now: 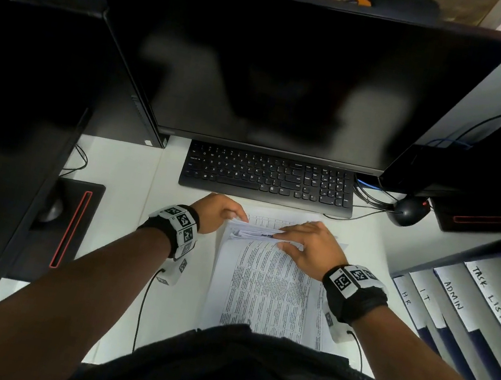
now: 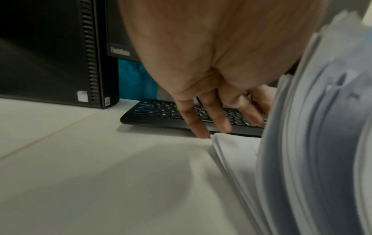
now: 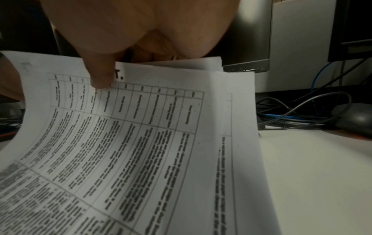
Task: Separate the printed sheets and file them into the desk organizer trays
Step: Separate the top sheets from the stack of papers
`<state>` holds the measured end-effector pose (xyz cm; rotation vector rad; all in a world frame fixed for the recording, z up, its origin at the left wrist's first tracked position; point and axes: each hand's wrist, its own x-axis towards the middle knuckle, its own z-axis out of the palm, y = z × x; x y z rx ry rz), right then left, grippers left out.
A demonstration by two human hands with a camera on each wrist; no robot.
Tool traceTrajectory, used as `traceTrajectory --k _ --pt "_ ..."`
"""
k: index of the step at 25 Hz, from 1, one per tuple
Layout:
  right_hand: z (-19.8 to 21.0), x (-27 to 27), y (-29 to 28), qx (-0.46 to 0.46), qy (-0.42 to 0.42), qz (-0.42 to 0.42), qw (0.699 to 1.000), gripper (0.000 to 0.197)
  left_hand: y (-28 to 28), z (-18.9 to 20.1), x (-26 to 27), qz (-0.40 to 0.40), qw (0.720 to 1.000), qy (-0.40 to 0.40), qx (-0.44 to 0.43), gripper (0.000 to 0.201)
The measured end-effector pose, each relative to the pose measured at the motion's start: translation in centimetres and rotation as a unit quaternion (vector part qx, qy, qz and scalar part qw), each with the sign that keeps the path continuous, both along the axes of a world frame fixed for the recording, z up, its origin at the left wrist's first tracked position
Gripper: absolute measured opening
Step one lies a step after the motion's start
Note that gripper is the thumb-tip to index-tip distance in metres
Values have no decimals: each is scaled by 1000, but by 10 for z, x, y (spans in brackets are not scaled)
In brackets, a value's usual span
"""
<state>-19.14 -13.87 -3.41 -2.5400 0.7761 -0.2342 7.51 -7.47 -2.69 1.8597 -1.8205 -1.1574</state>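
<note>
A stack of printed sheets (image 1: 268, 292) lies on the white desk (image 1: 114, 200) just in front of the keyboard. Its far end is lifted and fanned (image 2: 314, 127). My left hand (image 1: 222, 211) holds the lifted far-left corner; its fingers (image 2: 201, 120) reach down beside the flat lower sheets (image 2: 231, 146), and its thumb is hidden. My right hand (image 1: 309, 246) pinches the top sheets at the far right, with the thumb (image 3: 100, 76) pressing on the printed table (image 3: 141, 143). The organizer trays (image 1: 455, 307), labelled HR, IT, ADMIN and TASK LIST, stand at the right.
A black keyboard (image 1: 267, 177) and a dark monitor (image 1: 279, 72) sit behind the stack. A mouse (image 1: 408, 211) and cables (image 1: 370, 196) lie at the back right. A black computer tower (image 1: 27, 86) and a black pad with a second mouse (image 1: 52, 209) stand at the left.
</note>
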Motion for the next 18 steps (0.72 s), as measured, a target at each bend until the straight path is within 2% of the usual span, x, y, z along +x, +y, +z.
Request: traceTrajectory --k 2,4,7,9,13,15,18 --pt "3 1 2 -22 -1 8 1000 23 1 -9 5 67 998 11 6 55" --pt "3 0 4 13 -19 5 1000 22 2 -14 7 107 993 -27 32 62" --pt "2 -4 5 49 -47 -2 998 22 0 -24 5 73 989 -108 70 45" --pt "2 -5 5 51 -50 0 997 24 -2 -29 4 67 987 -121 82 44" --pt "-1 -3 2 51 -45 -1 998 24 -6 -30 0 92 984 -148 34 32" --pt "-1 -3 2 53 -44 0 998 24 -8 -27 -2 98 985 -138 26 23" --pt "1 -2 1 55 -45 2 997 24 -10 -20 -6 106 991 -74 21 15"
